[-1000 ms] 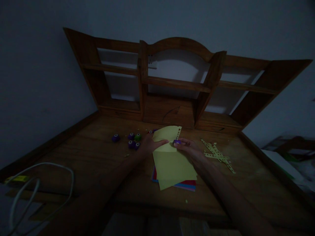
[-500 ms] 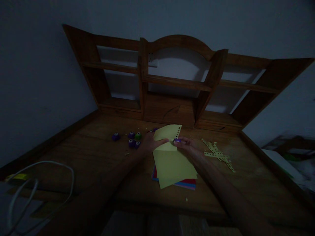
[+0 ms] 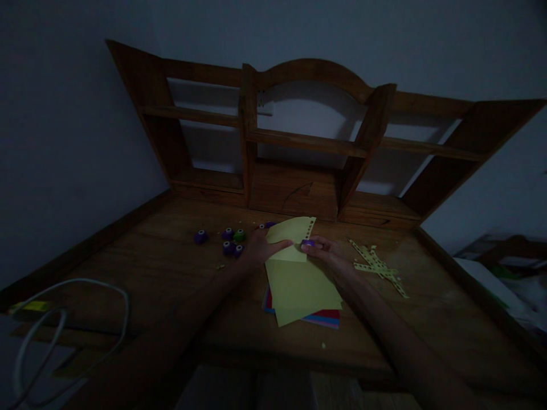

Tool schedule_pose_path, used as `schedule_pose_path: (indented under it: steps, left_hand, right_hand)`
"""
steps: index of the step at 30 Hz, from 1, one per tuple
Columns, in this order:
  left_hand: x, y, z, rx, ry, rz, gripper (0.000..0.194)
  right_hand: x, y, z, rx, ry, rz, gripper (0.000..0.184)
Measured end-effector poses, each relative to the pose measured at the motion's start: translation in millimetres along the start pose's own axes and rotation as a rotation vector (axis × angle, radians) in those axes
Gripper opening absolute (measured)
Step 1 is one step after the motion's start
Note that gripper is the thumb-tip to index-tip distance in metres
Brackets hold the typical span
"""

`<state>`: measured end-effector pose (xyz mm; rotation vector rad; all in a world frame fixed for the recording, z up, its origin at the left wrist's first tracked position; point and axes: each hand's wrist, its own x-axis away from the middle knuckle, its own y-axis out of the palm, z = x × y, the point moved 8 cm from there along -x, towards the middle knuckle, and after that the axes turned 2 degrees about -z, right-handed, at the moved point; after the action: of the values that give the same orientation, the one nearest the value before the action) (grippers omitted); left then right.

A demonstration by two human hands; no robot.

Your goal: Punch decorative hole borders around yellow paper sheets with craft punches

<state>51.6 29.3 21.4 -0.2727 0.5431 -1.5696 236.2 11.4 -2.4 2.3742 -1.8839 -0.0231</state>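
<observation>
A yellow paper sheet (image 3: 287, 230) is raised in my left hand (image 3: 261, 249), its thumb across the front and the fingers behind. Along the sheet's right edge runs a row of punched holes. My right hand (image 3: 325, 250) grips a small purple craft punch (image 3: 307, 244) at that edge, just below the holes. Beneath lie more yellow sheets (image 3: 303, 290), over a stack of coloured paper (image 3: 323, 322) in red, blue and pink. Several purple punches (image 3: 228, 248) and a green punch (image 3: 240, 234) stand left of my left hand.
Punched yellow strips (image 3: 378, 266) lie crossed on the right of the wooden desk (image 3: 158, 267). A wooden shelf unit (image 3: 299, 139) rises at the back. A white cable (image 3: 126, 307) loops at the front left. Small paper scraps are scattered about.
Both hands keep almost the same place on the paper. The purple punch in my right hand is turned slightly, showing more of its side. The view has shifted a little.
</observation>
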Motion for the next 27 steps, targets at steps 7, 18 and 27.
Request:
schedule_pose_path:
  steps: [7, 18, 27]
  left_hand:
    - [1.1, -3.5, 3.5, 0.021, 0.008, 0.02, 0.049]
    - [2.4, -3.2, 2.8, 0.035, -0.009, 0.034, 0.049]
    - [2.7, -3.4, 5.2, 0.012, 0.022, 0.035, 0.053]
  right_hand:
    - [3.7, 3.1, -2.8, -0.035, 0.029, 0.003, 0.033]
    - [1.0, 2.1, -1.3, -0.043, 0.0, 0.004, 0.033]
    - [-0.5, 0.7, 0.6, -0.06, -0.012, 0.017, 0.03]
